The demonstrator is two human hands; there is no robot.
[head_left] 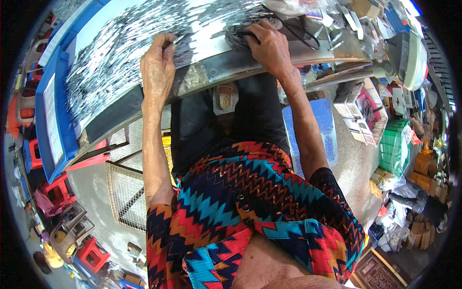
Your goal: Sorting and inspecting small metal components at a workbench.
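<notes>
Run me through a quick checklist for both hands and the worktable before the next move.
1. Left hand has a grip: ok; thumb and forefinger pinch a small shiny piece.
2. Right hand has a grip: cannot tell; it's at a dark heap, fingertips partly hidden.
3. Hands apart: ok; there's a wide gap between them.
4. Space beside the right hand clear: not ok; a black cord-like loop lies close.
5. Loose pieces gathered: not ok; they're scattered across the worktable.

No lettering, number or sign can be read: any print on the pale panel (52,120) at the left or the small packet (314,13) at the far right is too small or blurred.
</notes>
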